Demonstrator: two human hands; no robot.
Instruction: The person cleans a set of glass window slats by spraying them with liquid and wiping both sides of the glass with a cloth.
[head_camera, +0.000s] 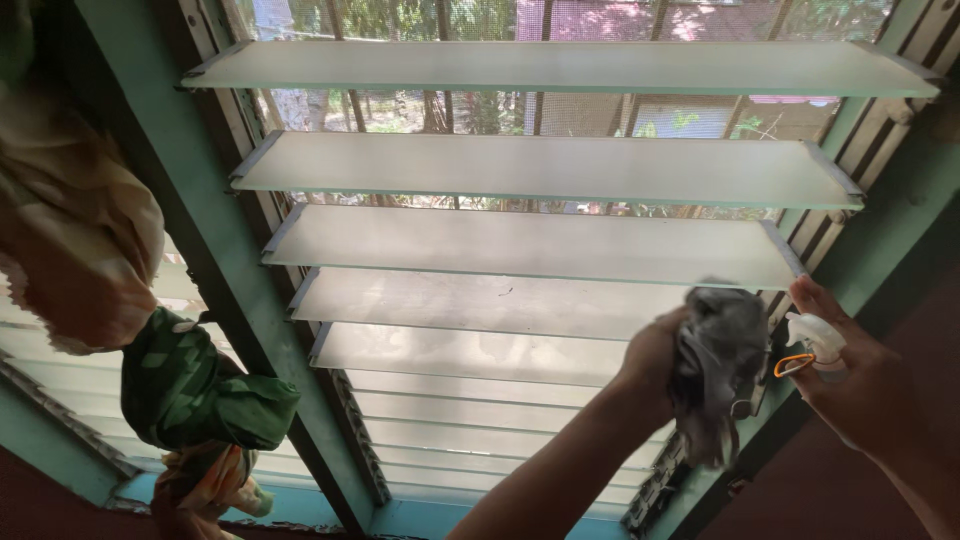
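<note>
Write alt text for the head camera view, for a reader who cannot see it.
A left hand presses a grey cloth against frosted glass louvre slats in a green window frame, while the right hand holds a white spray bottle. A knotted patterned curtain hangs at left.

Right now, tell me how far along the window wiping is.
Nothing clearly looks finished: the frosted glass slats all look hazy, and one slat beside the cloth shows streaks and specks. In hand: the left hand grips a grey cloth at the slats' right end, and the right hand holds a white spray bottle. Left: cannot tell which slats are wiped.
</note>
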